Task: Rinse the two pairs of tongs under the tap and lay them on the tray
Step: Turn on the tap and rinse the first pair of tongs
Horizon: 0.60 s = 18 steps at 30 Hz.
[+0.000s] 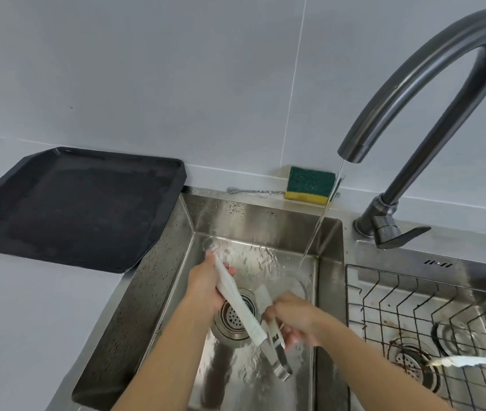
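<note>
So the left hand [206, 287] was wrapped around one white arm of the tongs [236, 295] and the right hand [292, 318] gripped the other arm. The metal hinge end pointed near, low over the drain in the sink [158, 292]. Water from the tap [413, 84] landed just beyond them. What looked like the other pair [473, 361] lay on the wire rack [399, 301] to the right, and the black tray [73, 209] sat far left on the counter.
</note>
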Tool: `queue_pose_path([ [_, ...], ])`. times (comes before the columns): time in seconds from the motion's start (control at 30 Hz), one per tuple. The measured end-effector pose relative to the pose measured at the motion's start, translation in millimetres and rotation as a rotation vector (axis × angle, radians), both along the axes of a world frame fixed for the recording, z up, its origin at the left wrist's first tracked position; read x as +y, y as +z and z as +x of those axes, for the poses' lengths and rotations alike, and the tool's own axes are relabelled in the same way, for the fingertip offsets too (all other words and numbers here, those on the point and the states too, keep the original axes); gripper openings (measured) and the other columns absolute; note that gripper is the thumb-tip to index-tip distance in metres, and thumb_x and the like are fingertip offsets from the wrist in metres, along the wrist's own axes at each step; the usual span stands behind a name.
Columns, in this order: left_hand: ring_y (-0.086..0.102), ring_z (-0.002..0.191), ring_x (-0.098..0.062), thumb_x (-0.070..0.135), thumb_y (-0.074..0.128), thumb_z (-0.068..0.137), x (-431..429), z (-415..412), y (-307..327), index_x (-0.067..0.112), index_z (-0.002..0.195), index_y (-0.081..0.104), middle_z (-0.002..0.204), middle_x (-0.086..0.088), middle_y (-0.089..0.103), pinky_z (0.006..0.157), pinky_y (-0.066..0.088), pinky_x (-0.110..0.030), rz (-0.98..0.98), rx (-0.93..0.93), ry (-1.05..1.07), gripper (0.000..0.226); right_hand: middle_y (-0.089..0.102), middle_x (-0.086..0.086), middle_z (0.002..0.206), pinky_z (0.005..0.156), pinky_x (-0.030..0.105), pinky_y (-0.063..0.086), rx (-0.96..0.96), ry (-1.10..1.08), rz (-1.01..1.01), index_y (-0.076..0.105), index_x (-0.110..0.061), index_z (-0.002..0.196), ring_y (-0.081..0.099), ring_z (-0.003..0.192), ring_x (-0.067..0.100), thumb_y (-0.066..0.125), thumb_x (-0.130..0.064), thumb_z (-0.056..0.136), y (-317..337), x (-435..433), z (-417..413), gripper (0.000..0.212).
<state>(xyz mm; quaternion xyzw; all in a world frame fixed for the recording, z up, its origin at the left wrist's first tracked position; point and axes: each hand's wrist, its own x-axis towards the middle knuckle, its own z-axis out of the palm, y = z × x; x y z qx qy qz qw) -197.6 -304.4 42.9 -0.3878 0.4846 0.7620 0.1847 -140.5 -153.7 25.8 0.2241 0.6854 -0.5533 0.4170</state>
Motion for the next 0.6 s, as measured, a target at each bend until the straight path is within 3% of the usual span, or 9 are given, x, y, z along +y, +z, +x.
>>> queue_pose_path([
  [0.1, 0.049, 0.061, -0.019, 0.02, 0.042, 0.099, -19.7, 9.2, -21.1, 0.003, 0.082, 0.05, 0.07, -0.009, 0.05, 0.069, 0.049, -0.038, -0.057, -0.096, 0.011, 0.026, 0.05, 0.014, 0.053, 0.029, 0.019, 0.033, 0.065, 0.178, 0.135, 0.047, 0.0, 0.084, 0.046, 0.031, 0.016, 0.044, -0.006, 0.091, -9.0, -7.5, 4.8, 0.009],
  [0.23, 0.052, 0.076, -0.021, 0.009, 0.041, 0.095, -43.3, 22.8, -40.2, 0.003, 0.094, 0.053, 0.083, -0.01, 0.055, 0.064, 0.045, -0.032, -0.43, -0.104, -0.321, 0.014, 0.039, 0.007, 0.049, 0.03, 0.015, 0.026, 0.103, 0.342, 0.26, 0.04, -0.008, 0.069, 0.033, 0.036, 0.014, 0.037, -0.011, 0.094, -14.1, -11.1, 6.4, 0.025],
  [0.4, 0.052, 0.114, -0.018, 0.019, 0.061, 0.089, -70.6, 32.9, -39.1, 0.017, 0.115, 0.057, 0.122, -0.001, 0.057, 0.102, 0.042, -0.036, -0.751, 0.298, -0.877, 0.027, 0.04, 0.002, 0.057, 0.039, 0.021, 0.033, 0.139, 0.418, 0.314, 0.04, -0.017, 0.068, 0.037, 0.043, 0.012, 0.037, -0.013, 0.096, -18.2, -10.0, 7.8, 0.029],
  [0.5, 0.032, 0.118, -0.005, 0.036, 0.066, 0.083, -70.8, 37.4, -26.4, 0.032, 0.126, 0.054, 0.121, 0.017, 0.043, 0.108, 0.023, -0.029, -1.029, 0.608, -1.249, 0.045, 0.048, 0.002, 0.076, 0.055, 0.027, 0.037, 0.21, 0.563, 0.441, 0.044, -0.013, 0.088, 0.047, 0.063, 0.016, 0.039, -0.02, 0.096, -30.4, -6.9, 8.7, 0.012],
  [0.6, 0.038, 0.123, -0.007, 0.035, 0.065, 0.084, -57.9, 44.5, -19.8, 0.031, 0.129, 0.054, 0.129, 0.012, 0.052, 0.109, 0.02, -0.027, -1.002, 0.824, -1.547, 0.047, 0.054, 0.011, 0.1, 0.067, 0.032, 0.036, 0.251, 0.723, 0.552, 0.044, -0.006, 0.115, 0.05, 0.084, 0.024, 0.035, -0.021, 0.097, -41.6, -8.3, 12.5, 0.025],
])
